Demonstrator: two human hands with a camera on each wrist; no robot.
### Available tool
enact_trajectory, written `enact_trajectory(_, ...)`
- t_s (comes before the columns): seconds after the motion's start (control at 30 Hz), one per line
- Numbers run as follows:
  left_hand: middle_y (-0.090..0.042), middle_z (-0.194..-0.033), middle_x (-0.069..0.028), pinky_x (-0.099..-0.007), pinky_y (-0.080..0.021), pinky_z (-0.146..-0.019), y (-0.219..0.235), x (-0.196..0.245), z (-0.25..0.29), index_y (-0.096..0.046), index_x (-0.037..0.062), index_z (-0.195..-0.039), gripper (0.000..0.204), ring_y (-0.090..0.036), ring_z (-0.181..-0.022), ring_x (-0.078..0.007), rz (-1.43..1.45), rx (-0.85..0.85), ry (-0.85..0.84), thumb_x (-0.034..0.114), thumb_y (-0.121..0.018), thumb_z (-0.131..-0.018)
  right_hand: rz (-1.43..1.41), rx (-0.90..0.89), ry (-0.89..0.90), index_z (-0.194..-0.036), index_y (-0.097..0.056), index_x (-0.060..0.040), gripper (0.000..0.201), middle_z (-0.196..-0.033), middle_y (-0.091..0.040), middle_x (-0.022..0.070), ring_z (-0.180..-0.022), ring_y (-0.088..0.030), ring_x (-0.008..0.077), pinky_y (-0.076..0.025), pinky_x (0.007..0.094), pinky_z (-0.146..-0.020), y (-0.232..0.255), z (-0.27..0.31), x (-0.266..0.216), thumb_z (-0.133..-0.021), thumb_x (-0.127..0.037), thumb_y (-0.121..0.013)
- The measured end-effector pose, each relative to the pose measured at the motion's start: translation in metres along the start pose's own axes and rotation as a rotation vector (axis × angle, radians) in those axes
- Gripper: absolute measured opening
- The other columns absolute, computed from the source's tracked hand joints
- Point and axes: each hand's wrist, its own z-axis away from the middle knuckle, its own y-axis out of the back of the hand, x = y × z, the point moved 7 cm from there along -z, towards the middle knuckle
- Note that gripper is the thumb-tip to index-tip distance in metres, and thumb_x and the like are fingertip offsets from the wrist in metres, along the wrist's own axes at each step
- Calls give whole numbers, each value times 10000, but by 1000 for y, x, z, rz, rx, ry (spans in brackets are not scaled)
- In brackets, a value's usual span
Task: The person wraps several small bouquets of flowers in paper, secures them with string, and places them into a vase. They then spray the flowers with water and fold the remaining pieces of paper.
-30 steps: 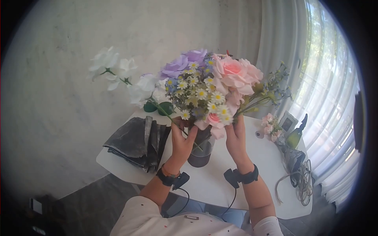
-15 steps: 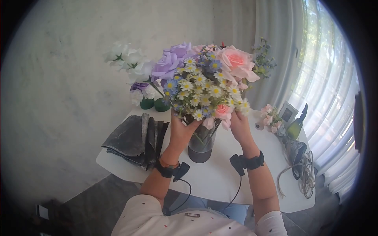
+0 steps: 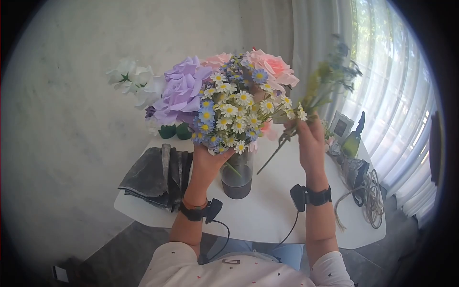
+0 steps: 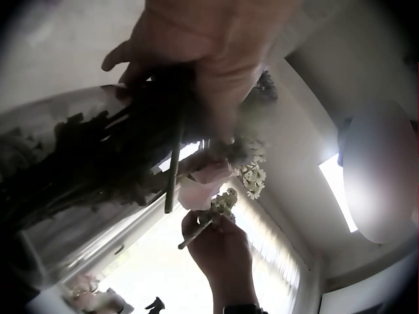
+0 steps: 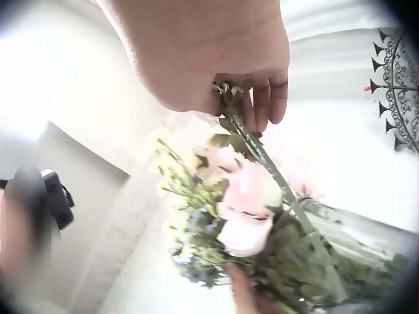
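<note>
A bouquet of purple roses (image 3: 179, 93), white daisies (image 3: 229, 112), small blue flowers and pink roses (image 3: 272, 69) stands in a clear vase with a dark base (image 3: 236, 186). My left hand (image 3: 208, 165) grips the bouquet low, at the vase's mouth; in the left wrist view, the left hand (image 4: 203, 59) is around the dark stems. To the right of the vase, my right hand (image 3: 311, 146) pinches a flower sprig (image 3: 320, 88) with leafy tips raised. Its bare stem (image 5: 288, 190) slants down from the fingers in the right wrist view. White flowers (image 3: 134, 79) lean out at the left.
Folded dark grey cloth (image 3: 148, 172) lies on the white table (image 3: 267, 220), left of the vase. On the right are a picture frame (image 3: 341, 125), a green bottle (image 3: 352, 143) and a coil of cord (image 3: 370, 198). A curtained window (image 3: 382, 95) stands beyond.
My right hand has moved away from the bouquet to the right, now with a sprig in it. My left hand stays at the vase's mouth, and the bouquet leans further left.
</note>
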Motion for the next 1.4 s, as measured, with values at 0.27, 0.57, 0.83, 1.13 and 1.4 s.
enact_trajectory(0.27, -599, -1113, -114, -336, -431, -902, -1, -38, -7, -521, -25, -1140, 491, -572, -1002, -211, 0, 0, 23, 86, -742, -716, -257, -143, 322, -1186, -409, 61, 300, -795, -556, 153, -713, -548, 220, -439, 304, -641, -7, 31, -106, -971, -148, -415)
enact_trajectory(0.57, -589, -1112, -94, -333, -426, -893, 2, -9, -16, -519, -23, -1160, 417, -558, -992, -184, -29, -129, 11, 49, -661, -774, 58, 16, 458, -1196, -407, 52, 285, -800, -587, 133, -747, -564, 180, -461, 322, -720, -57, 29, -120, -955, -99, -429)
enact_trajectory(0.83, -622, -1047, -152, -339, -451, -840, 5, 24, -24, -512, -34, -1151, 430, -600, -955, -245, -215, -138, 14, 43, -637, -746, 366, -200, 527, -1105, -419, 63, 293, -847, -566, 213, -724, -543, 401, -445, 394, -626, -114, 6, -105, -857, -8, -559)
enact_trajectory(1.13, -612, -1085, -195, -353, -458, -840, 13, 10, -26, -429, -49, -1165, 465, -611, -997, -308, -318, -123, -55, 36, -632, -755, 478, -121, 476, -909, -462, 31, 185, -743, -509, 168, -662, -500, 344, -406, 382, -578, -115, 0, -95, -830, -36, -615)
enact_trajectory(1.4, -609, -1089, -208, -363, -457, -863, 11, 18, -25, -363, -42, -1223, 526, -607, -1017, -332, -172, -85, 39, 1, -603, -757, 425, -101, 596, -988, -491, 39, 231, -791, -518, 149, -648, -491, 295, -413, 338, -570, -123, 11, -104, -804, 20, -630)
